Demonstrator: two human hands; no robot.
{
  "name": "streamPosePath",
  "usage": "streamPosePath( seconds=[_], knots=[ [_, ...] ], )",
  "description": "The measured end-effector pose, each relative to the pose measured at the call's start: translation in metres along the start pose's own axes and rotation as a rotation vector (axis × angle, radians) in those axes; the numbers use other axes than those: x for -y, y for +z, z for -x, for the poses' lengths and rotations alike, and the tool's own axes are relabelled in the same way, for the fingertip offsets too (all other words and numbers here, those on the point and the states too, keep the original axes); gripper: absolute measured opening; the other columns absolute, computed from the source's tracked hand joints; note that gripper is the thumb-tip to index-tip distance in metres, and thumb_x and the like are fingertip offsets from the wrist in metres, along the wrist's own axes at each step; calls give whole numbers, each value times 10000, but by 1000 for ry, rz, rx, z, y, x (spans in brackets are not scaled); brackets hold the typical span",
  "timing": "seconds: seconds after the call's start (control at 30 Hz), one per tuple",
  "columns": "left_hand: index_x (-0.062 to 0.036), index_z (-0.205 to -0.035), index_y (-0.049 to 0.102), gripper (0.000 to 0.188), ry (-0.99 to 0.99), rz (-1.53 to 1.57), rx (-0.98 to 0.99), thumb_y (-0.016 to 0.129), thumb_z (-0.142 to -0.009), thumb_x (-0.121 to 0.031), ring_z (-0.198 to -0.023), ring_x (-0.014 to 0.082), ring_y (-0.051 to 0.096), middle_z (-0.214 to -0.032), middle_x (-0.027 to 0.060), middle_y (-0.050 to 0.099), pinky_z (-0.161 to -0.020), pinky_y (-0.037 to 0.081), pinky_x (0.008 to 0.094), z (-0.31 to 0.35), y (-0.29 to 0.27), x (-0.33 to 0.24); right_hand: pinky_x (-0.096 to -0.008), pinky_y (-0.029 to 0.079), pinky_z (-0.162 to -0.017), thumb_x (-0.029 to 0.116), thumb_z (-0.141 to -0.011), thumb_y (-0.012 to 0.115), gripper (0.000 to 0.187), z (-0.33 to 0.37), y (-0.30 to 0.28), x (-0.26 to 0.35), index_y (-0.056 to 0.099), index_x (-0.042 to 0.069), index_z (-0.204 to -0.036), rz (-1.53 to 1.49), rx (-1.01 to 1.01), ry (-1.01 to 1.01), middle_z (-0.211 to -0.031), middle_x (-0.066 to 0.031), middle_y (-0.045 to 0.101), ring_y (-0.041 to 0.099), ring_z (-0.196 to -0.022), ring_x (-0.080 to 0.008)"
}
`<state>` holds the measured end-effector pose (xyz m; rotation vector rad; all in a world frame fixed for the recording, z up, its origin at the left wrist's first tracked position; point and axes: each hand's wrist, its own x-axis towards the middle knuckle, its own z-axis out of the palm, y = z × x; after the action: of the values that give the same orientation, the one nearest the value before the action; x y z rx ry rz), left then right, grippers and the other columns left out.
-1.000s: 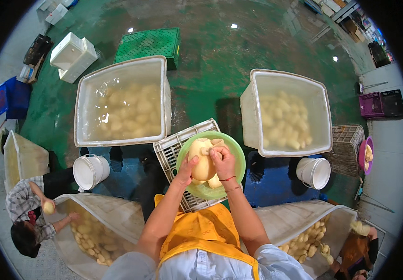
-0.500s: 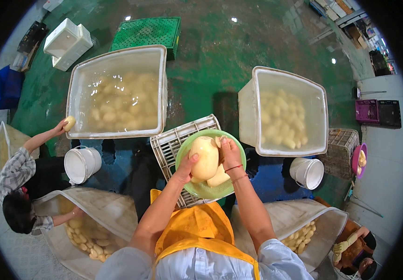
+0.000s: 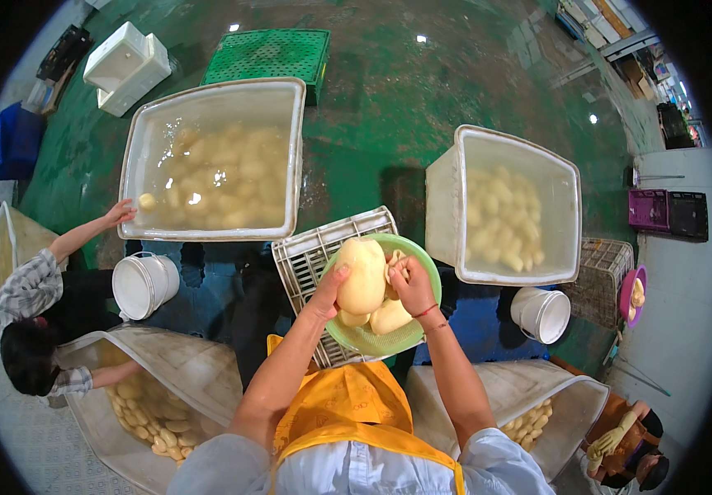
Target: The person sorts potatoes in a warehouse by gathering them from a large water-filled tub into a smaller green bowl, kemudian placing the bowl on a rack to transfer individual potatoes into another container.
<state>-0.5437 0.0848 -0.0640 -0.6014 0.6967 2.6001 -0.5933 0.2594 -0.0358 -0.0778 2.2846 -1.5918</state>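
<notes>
My left hand (image 3: 331,290) is wrapped round the side of a big, pale yellow peeled potato (image 3: 359,276). It holds the potato up over a green colander (image 3: 426,285). Close to the potato's right side, the fingers of my right hand (image 3: 411,287) pinch a small, pale curled piece (image 3: 395,262); its exact kind is too small to tell. More peeled potatoes (image 3: 390,316) lie in the colander beneath my hands. The colander rests on a whitish slatted plastic crate (image 3: 302,252) in front of my yellow apron.
Two water-filled white tubs (image 3: 300,157) (image 3: 461,198) of potatoes stand ahead. White buckets (image 3: 143,289) (image 3: 547,313) flank me, with potato-filled sacks or bins (image 3: 195,355) (image 3: 463,388) nearer. A co-worker (image 3: 30,330) is at left, another (image 3: 628,445) at lower right. A green crate (image 3: 265,56) lies beyond.
My right hand has shifted slightly down and right, its fingers now bunched around the small piece. The co-worker at left has let a potato go into the left tub.
</notes>
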Motion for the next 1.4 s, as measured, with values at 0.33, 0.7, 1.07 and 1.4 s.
streamPosePath(
  seconds=[0.33, 0.7, 1.07, 1.4],
  knots=[
    [-85, -1232, 372, 644, 285, 95, -245, 564, -764, -483, -1049, 257, 503, -1171, 107, 490, -871, 420, 461, -72, -99, -116, -316, 403, -885, 53, -833, 463, 439, 20, -11, -36, 321, 12, -1246, -655, 21, 414, -1130, -135, 493, 487, -1038, -214],
    [4, -1257, 222, 878, 135, -285, -1231, 743, -621, -307, -1000, 310, 503, -1208, 172, 417, -808, 440, 500, -175, -347, -161, -280, 279, -973, 94, -868, 371, 398, 36, -7, -52, 355, 7, -1256, -158, -22, 402, -1239, -74, 414, 390, -1130, -161],
    [7, -983, 504, 176, 568, -620, -483, 505, -811, -33, -671, 103, 508, -761, 25, 536, -608, 435, 222, -77, -165, -111, -299, 303, -962, 95, -862, 400, 442, 27, -14, -30, 320, 54, -1295, 385, 54, 282, -1293, -156, 349, 348, -1187, -273],
    [47, -1281, 248, 868, -2, -1316, -716, 707, -639, -316, -1142, 343, 397, -1292, 241, 311, -932, 356, 376, 0, -41, 85, -267, 308, -950, 120, -875, 416, 445, 48, -37, -35, 307, 41, -1300, 30, -24, 130, -1264, -141, 417, 408, -1161, -215]
  ],
)
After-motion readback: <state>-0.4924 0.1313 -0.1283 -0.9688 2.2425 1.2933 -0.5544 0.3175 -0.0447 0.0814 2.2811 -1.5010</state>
